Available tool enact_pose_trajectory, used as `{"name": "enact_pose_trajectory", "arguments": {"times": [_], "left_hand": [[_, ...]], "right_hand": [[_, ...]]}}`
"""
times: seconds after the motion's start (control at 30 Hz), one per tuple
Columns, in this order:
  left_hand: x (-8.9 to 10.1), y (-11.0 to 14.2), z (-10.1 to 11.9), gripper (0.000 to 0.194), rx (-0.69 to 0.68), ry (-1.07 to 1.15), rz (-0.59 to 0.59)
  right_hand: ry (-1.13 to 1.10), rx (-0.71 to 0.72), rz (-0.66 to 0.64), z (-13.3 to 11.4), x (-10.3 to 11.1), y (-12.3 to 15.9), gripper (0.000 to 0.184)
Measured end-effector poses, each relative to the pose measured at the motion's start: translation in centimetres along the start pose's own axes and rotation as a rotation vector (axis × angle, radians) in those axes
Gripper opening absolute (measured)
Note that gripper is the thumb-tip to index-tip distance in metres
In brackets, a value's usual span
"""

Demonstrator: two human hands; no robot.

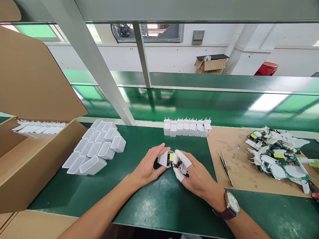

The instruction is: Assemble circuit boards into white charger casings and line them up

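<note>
Over the middle of the green table, my left hand is closed around a white plastic housing. My right hand, with white covers on its thumb and a finger, grips a circuit board that carries a yellow-wrapped part. One end of the board sits at the mouth of the housing; how deep it goes I cannot tell. To the left stand several white housings, open side up, packed together. Beyond my hands is a row of white plug adapters with pins pointing up.
An open cardboard box with white pieces inside takes up the left side. At the right, a brown board holds tweezers and a pile of circuit boards. A slanted grey post rises behind the housings.
</note>
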State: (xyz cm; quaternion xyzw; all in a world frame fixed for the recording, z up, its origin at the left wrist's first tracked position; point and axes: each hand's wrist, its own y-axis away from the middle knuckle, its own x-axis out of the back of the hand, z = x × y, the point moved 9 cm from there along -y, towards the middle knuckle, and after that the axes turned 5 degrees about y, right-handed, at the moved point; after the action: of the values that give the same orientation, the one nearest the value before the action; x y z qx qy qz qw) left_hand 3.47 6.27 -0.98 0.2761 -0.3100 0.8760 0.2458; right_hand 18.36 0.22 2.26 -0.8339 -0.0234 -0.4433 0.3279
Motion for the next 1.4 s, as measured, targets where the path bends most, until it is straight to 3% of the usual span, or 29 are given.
{"name": "enact_pose_trajectory", "arguments": {"times": [0.3,0.47,0.53,0.7,0.93,1.07,1.23,1.4], "left_hand": [[-0.3,-0.3,1.0,0.090,-0.046,-0.001,-0.014],[-1.7,-0.3,0.2,0.086,0.081,0.357,-0.188],[-1.7,-0.4,-0.3,0.077,0.138,0.430,-0.198],[-0.4,-0.3,-1.1,0.069,0.193,0.524,-0.060],[1.3,0.3,-0.9,0.086,0.174,0.474,0.087],[1.8,0.0,-0.7,0.075,0.154,0.403,0.170],[1.6,-0.2,-0.8,0.060,0.154,0.374,0.170],[1.5,-0.2,-0.8,0.060,0.149,0.397,0.176]], "right_hand": [[-0.097,-0.009,0.031,0.2,0.0,0.0,0.066],[-0.241,-0.058,0.125,1.5,1.1,-0.3,0.041],[-0.236,-0.035,0.070,1.6,0.2,-0.3,0.042],[-0.120,0.088,-0.035,1.2,-2.3,-0.2,0.049],[-0.087,0.135,0.031,0.3,-1.9,-1.6,0.047],[-0.105,0.135,-0.001,0.2,-2.8,-1.8,0.048],[-0.100,0.066,0.037,0.6,-3.1,-1.4,0.050],[-0.022,0.046,-0.039,0.7,-4.0,-1.3,0.047]]}}
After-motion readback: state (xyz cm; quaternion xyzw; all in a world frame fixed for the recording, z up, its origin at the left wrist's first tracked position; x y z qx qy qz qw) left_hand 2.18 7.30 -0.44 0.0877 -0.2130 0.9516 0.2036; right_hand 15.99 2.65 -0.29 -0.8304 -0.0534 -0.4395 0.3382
